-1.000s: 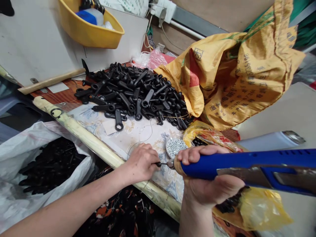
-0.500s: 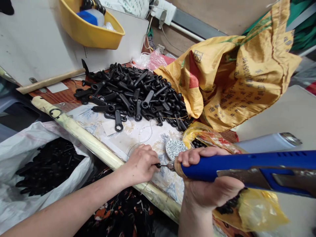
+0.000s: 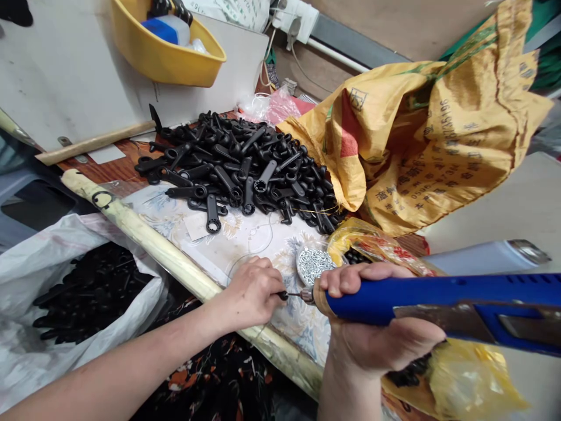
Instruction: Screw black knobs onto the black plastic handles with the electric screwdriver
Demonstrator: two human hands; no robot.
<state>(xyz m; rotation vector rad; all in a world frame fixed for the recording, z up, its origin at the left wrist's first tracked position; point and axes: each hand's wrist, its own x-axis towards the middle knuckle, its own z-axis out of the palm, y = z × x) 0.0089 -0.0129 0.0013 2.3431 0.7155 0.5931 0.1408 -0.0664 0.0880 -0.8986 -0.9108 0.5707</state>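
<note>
Head cam: basically nothing's moved in the last second. Left hand (image 3: 256,292) still pinching a small black part (image 3: 283,296) by the worktop (image 3: 302,330) front edge, right hand (image 3: 372,345) wrapped round the blue driver (image 3: 363,301), bit at the part, so this one looks unfinished.

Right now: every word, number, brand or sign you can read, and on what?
"0596": yellow sack; other digits and Chinese characters too creased or blurred.
Boxed mark, same sack: unclear.
White bag up top: green print too small.
Yellow plastic bag: red print unreadable.
Blue power tool: no text visible.
</note>
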